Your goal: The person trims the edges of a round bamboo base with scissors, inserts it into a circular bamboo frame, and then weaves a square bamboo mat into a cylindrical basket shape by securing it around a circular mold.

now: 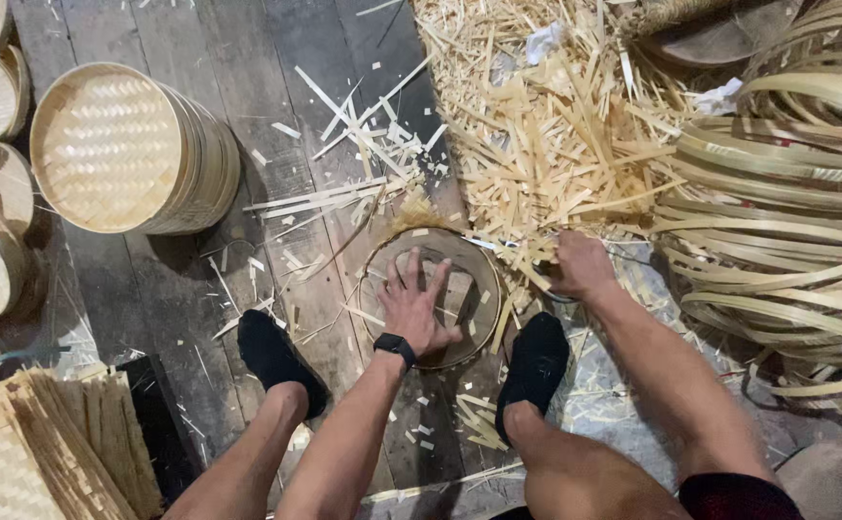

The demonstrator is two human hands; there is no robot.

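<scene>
Heap of pale split bamboo offcuts [556,135], twelve o'clock; coiled bamboo strip hoops [787,241], three o'clock; stack of round woven bamboo trays [132,149], ten o'clock; round dark-rimmed wooden form [432,294], centre, between two black-socked feet; left hand [416,308], fingers spread flat on it; right hand [582,265], two o'clock of form, closed on thin strips [527,268]

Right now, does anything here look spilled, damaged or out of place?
Bamboo offcuts lie strewn over the plank floor, some under the round frame that the left hand presses flat. The right hand grips strips beside it. Nothing looks broken.
</scene>
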